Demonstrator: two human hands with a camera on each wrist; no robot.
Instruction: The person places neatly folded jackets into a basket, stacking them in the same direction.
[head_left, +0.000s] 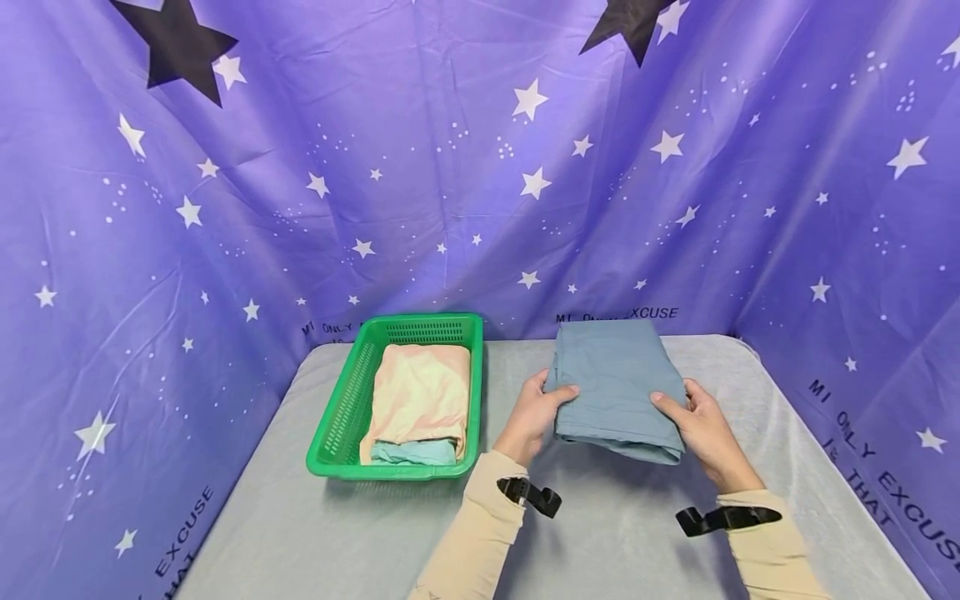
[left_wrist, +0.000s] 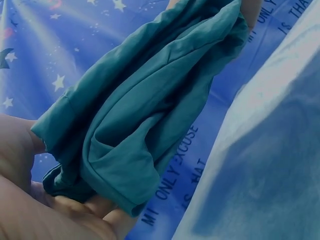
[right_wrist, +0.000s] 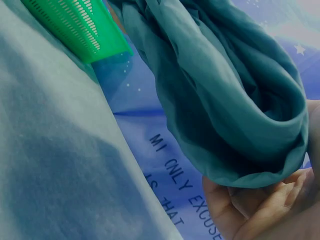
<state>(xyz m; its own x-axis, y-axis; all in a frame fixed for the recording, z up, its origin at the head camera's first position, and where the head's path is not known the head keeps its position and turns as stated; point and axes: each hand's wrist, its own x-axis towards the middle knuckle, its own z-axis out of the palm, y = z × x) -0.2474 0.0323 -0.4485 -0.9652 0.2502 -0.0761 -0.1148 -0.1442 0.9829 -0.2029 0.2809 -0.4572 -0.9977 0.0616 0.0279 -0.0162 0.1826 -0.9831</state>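
Both hands hold a folded blue-grey cloth [head_left: 618, 387] above the table, to the right of the basket. My left hand [head_left: 534, 410] grips its left edge, thumb on top and fingers beneath. On the opposite edge, my right hand [head_left: 705, 429] pinches the cloth the same way. In the left wrist view, loose layers of the cloth [left_wrist: 135, 115] show at its near side, with the left hand's fingers [left_wrist: 75, 212] under them. The right wrist view shows the cloth's rounded fold [right_wrist: 235, 110] resting over the right fingers [right_wrist: 225, 205].
A green plastic basket [head_left: 322, 454] stands on the left of the grey-covered table [head_left: 600, 533]. Inside lie a folded peach cloth [head_left: 423, 392] and, under its near edge, a folded mint cloth [head_left: 414, 452]. A purple star-printed curtain [head_left: 450, 167] encloses the back and sides.
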